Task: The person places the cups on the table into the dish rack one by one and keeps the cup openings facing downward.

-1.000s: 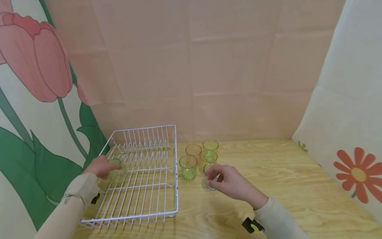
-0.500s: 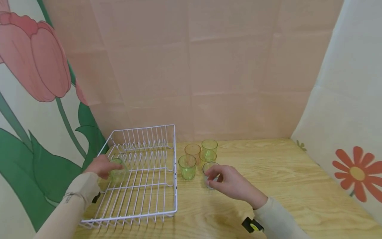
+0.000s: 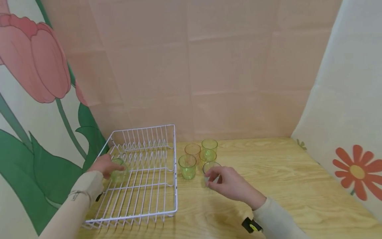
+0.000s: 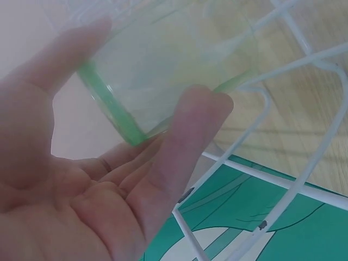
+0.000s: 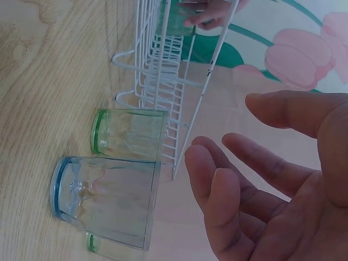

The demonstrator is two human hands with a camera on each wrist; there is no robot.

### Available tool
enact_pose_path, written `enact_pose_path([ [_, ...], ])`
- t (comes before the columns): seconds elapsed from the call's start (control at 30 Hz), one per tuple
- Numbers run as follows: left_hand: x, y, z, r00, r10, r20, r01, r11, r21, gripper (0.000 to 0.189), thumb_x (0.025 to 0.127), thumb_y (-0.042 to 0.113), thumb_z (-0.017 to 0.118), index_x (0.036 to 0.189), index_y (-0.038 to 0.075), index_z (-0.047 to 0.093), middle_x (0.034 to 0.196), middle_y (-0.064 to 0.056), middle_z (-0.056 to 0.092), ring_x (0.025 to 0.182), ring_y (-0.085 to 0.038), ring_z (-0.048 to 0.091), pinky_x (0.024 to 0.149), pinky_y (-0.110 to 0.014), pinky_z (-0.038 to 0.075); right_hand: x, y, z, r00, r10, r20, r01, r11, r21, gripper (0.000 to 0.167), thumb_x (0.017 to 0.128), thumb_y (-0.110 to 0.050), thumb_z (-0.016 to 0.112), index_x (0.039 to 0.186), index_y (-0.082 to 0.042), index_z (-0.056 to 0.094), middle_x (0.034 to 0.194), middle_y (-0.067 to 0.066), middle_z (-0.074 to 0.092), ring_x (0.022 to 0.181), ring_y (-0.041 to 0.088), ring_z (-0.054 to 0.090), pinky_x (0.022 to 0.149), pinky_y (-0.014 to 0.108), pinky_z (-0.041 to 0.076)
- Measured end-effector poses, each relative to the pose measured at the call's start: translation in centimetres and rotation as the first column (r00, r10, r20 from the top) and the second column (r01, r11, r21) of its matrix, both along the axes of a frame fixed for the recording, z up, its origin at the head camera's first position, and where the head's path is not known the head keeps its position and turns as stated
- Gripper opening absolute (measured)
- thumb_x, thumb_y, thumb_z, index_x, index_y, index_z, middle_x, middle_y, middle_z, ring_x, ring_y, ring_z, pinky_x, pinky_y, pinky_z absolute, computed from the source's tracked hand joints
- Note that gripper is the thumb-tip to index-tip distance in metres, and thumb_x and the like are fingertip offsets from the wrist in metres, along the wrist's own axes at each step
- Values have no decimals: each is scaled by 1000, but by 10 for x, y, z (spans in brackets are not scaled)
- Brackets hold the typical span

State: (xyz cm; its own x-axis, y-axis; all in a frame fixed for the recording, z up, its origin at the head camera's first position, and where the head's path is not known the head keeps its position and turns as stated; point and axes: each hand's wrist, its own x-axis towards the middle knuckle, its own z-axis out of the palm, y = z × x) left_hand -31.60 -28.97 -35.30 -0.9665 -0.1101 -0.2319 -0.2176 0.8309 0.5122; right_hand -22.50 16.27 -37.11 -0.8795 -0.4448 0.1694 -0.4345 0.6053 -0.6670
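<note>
In the rack at the left, my left hand [image 3: 105,166] holds a green-tinted drinking glass [image 4: 157,70]. Its thumb and fingers lie round the thick green base, which points up toward the palm, so the glass looks upside down. The white wire dish rack [image 3: 140,186] stands under and around it. My right hand [image 3: 231,184] hovers with loosely bent fingers by a bluish clear glass [image 5: 106,201] standing upright on the table. A gap shows between fingers and glass in the right wrist view. Left of that glass stands a green glass [image 3: 187,169].
Behind them stand an orange glass [image 3: 192,150], a yellow glass [image 3: 208,155] and another green glass [image 3: 210,144], close together. The wooden table [image 3: 268,172] runs on to the right. A pink backdrop [image 3: 223,66] rises behind, with flowered cloths on either side.
My left hand shifts slightly to the right and the glass it holds tips a little, its base turning further up. My right hand stays almost in place.
</note>
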Motion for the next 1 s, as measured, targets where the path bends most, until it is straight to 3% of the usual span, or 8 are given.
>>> enact_pose_path([
  [0.13,-4,-1,-3,1000,-4,-5,4,1000,7,87,84,34,78,136,-20,34,129,-40,44,62,-22,55,53,-31,50,0,0,3,1000,-25,-15,25,1000,13,19,94,-21,70,109,-10,70,88,-3,67,65,12,59,57,27,50],
  [0.27,-3,-1,-1,1000,-4,1,4,1000,9,90,85,34,78,139,-20,30,133,-41,41,66,-22,55,52,-30,48,2,-2,5,994,-97,-48,99,994,50,20,92,-17,70,108,-7,70,84,-1,67,60,11,56,52,27,48],
  [0.4,0,2,2,1000,9,13,-10,1000,18,90,86,32,77,141,-19,28,134,-41,40,63,-21,52,51,-29,46,1,-4,2,973,-209,-94,220,969,116,22,90,-18,72,110,-8,70,81,-1,67,53,8,52,49,27,45],
  [0.53,1,4,3,999,26,18,-26,1000,16,87,86,32,77,140,-18,31,130,-38,43,60,-20,52,49,-27,44,-2,-3,-2,948,-295,-120,312,936,160,29,88,-20,73,113,-8,69,84,2,68,58,11,53,51,29,45],
  [0.77,-1,4,0,1000,23,16,-24,999,35,89,85,29,78,140,-19,29,132,-39,41,50,-13,44,46,-25,42,-13,0,-8,927,-349,-135,369,914,168,39,87,-21,71,121,-2,66,90,10,67,68,16,58,51,30,46],
  [1.0,-2,4,1,999,33,17,-33,999,20,89,84,30,79,139,-20,31,127,-37,44,53,-15,47,47,-26,43,-28,4,-21,903,-400,-156,425,886,188,52,88,-27,68,131,1,57,94,11,62,76,20,56,52,31,44],
])
